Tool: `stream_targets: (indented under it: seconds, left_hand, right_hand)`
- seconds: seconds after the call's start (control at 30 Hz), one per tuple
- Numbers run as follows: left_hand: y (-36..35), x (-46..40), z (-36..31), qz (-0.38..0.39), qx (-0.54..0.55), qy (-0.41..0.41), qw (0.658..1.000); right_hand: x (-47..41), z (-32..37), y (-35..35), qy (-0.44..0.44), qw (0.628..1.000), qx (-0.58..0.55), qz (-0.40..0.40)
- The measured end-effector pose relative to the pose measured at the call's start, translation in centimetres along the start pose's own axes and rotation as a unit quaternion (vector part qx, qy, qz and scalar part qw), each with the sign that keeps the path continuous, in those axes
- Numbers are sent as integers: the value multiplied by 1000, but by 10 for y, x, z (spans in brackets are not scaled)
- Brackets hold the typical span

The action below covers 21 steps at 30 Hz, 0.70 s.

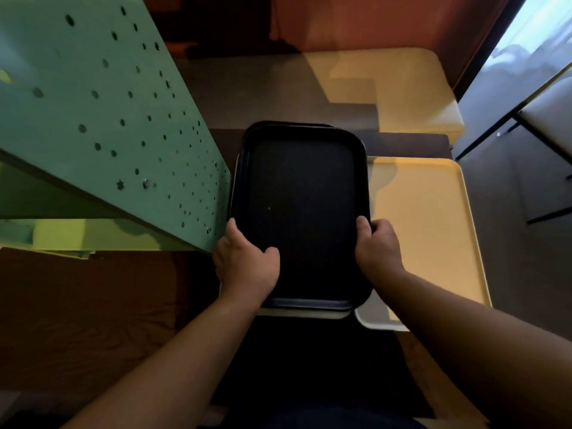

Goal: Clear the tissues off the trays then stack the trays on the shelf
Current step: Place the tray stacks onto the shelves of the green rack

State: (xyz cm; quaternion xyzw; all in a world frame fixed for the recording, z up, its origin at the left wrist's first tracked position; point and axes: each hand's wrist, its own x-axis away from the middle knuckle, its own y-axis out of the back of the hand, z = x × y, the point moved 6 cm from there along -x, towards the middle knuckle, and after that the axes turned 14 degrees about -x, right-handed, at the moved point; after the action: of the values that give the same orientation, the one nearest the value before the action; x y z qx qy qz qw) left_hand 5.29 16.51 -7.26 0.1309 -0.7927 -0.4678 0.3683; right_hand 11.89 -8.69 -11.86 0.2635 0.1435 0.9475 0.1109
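Head view
Top tray: a black rectangular plastic tray with rounded corners and a raised rim (301,212), matte and finely grained inside, lies at the centre of the frame with its long side running from 12 to 6 o'clock.
Stack: the black tray sits on other trays; a second dark rim shows just past its 12 o'clock edge, and a pale cream tray edge (305,313) shows under its 6 o'clock and 9 o'clock edges.
Left hand: the left hand (247,264) holds the black tray at its 7 o'clock corner, thumb curled over the rim onto the inner surface, the other fingers along the 9 o'clock edge.
Right hand: the right hand (376,247) grips the 4 o'clock side of the tray, fingers wrapped over the rim; the fingertips underneath are hidden.
Cream tray: a wide cream plastic tray with a smooth shallow rim and rounded corners (433,230) lies at 3 o'clock, just beside the stack, lit warm yellow.
Panel: a green painted metal panel punched with scattered round holes (102,119) slants from 10 o'clock down towards the stack's 9 o'clock edge.
Surface: a dark brown wood-grain surface (93,305) shows at 8 o'clock.
Seat: a cream padded bench seat with soft rounded edges (402,88) lies at 1 o'clock.
Tissues: none can be made out on the black tray.
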Motion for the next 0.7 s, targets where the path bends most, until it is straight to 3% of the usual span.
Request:
stream_targets:
  seconds: [0.33, 0.53, 0.7]
  left_hand:
    - [10, -56, -26, -12, -42, -10, 999]
    - [-6, -72, -16, 28, 28, 14, 999]
    - [-13, -73, -12, 22, 14, 11, 1000]
  right_hand:
    - [-41, 14, -34, -24, 1000, -15, 0]
    - [-40, 8, -34, 3, 1000, 16, 14]
    - [-34, 5, -36, 25, 998, 49, 24]
